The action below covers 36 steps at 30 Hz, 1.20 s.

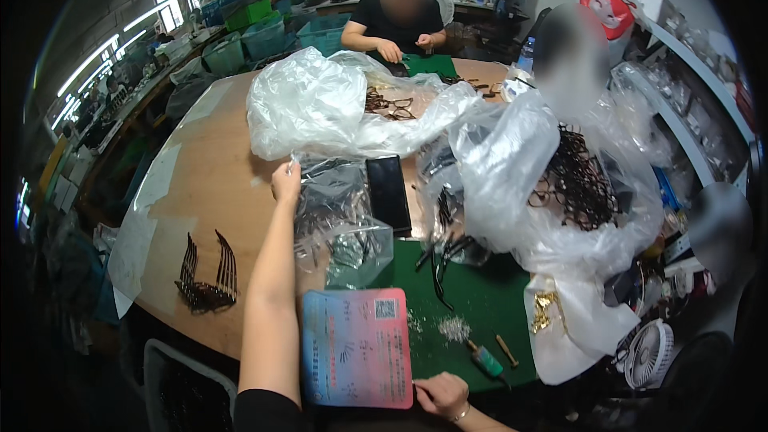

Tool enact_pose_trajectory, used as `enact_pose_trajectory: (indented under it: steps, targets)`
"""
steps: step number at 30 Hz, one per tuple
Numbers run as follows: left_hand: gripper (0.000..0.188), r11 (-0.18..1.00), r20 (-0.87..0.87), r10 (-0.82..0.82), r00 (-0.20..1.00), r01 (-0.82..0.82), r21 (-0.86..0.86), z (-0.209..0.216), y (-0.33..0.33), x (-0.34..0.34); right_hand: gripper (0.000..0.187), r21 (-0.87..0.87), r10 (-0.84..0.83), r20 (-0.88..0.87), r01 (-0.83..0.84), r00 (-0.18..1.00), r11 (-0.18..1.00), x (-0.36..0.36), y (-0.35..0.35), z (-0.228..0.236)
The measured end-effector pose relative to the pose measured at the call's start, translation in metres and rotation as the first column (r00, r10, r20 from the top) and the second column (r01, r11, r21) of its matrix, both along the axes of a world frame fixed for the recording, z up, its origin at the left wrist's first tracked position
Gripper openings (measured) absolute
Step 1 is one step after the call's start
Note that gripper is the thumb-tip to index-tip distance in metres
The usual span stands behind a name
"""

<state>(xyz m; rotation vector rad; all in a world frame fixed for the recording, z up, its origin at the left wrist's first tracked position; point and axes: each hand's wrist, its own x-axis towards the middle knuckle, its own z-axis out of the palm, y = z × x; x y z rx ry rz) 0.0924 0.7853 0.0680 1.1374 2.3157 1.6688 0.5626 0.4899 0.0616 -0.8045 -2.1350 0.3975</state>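
Observation:
My left hand (286, 182) is stretched far forward, its fingers closed on the edge of a clear plastic bag (336, 200). That bag lies crumpled on the table with small thin parts inside, too blurred to name. Close to me, my right hand (442, 394) has its fingers curled at the lower right corner of a blue and pink printed mat (356, 348); the thumb and forefinger seem to pinch its edge. A black phone-like slab (388, 194) lies right of the bag. Dark spectacle temples (442, 272) rest on the green mat (472, 304).
A pile of tiny silvery parts (454, 328), a green-handled tool (486, 360) and a brass-coloured tool (506, 350) lie near my right hand. Stacked spectacle frames (206, 292) stand left. Large bags of brown frames (576, 184) fill the right. A co-worker (400, 20) sits opposite.

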Motion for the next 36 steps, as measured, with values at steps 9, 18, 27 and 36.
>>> enact_pose_trajectory:
  steps: [9, 18, 27, 36]
  targets:
    - [0.007, 0.801, 0.019, -0.522, 0.853, 0.482, 0.355, 0.072, -0.125, 0.082, 0.013, 0.221, -0.105, 0.110, 0.079, 0.988, 0.972, -0.007, -0.007, -0.010]
    - [0.005, 0.630, 0.365, -0.665, 0.652, 0.226, 0.743, 0.126, -0.110, 0.098, 0.010, 0.303, -0.183, 0.208, 0.115, 0.961, 0.946, -0.015, -0.013, -0.010]
    - [0.004, 0.410, 0.413, -0.484, 0.772, -0.217, 0.886, 0.168, -0.088, 0.157, 0.007, 0.158, -0.241, 0.206, 0.211, 0.948, 0.965, -0.013, -0.012, -0.002]
    - [0.008, 0.510, 0.447, -0.475, 0.758, -0.177, 0.842, 0.184, -0.084, 0.172, 0.035, 0.171, 0.287, 0.008, -0.284, 0.958, 0.943, -0.204, 0.090, 0.046]
